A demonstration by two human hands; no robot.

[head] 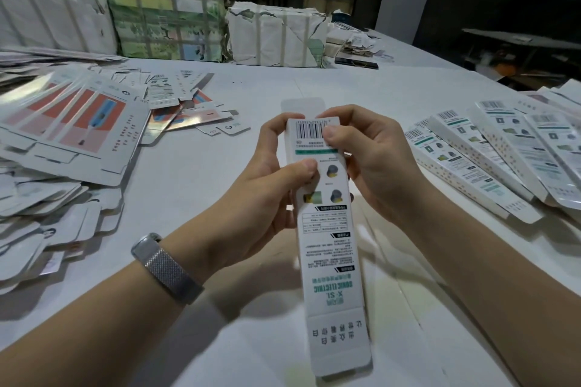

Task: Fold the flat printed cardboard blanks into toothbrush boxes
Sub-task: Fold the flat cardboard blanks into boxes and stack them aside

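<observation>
Toothbrush box [327, 229], half folded, is held above the counter [195, 173] by both hands: the left hand [270, 179] grips its left edge, thumb on the printed face, and the right hand [374, 163] pinches its barcode end. Left of the box lie flat blanks [72, 132]; right of it, folded boxes [503, 154].

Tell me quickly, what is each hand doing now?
Left hand: fingers curled round the toothbrush box, holding it.
Right hand: thumb and fingers pinch the same box near the barcode.
</observation>
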